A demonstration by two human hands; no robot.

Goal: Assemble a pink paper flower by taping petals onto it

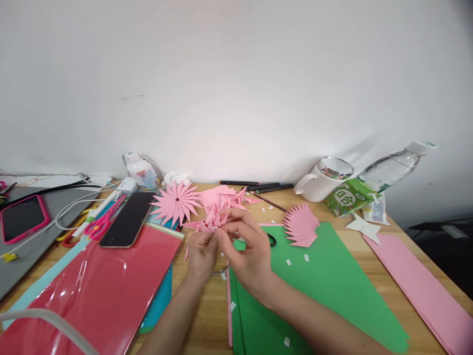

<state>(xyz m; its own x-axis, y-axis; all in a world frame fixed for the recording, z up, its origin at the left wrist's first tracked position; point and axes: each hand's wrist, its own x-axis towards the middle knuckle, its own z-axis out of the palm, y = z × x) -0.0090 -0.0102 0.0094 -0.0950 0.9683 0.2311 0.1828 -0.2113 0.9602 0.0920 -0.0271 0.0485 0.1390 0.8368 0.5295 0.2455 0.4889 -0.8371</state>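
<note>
Left hand (201, 255) and right hand (252, 249): each grip pinches folded pink paper (207, 223). Pink rosette (170, 203) crowds beyond; green sheets (318, 283) right, black phone (127, 221) left.

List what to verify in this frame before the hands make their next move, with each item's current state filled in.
1. Grip on the folded pink piece: ok; the left hand and right hand both have fingers on it.
2. Alignment of its folds: cannot tell; fingers cover part of it.
3. Pink pinwheel out of the hands: ok; it lies beyond them, to the left.
4. Pink fan out of the hands: ok; it lies to their right, partly over the green paper.
5. Green paper free of scraps: not ok; small white scraps lie on it.
6. Pink scissors set aside: ok; they lie beside the black phone.
</note>
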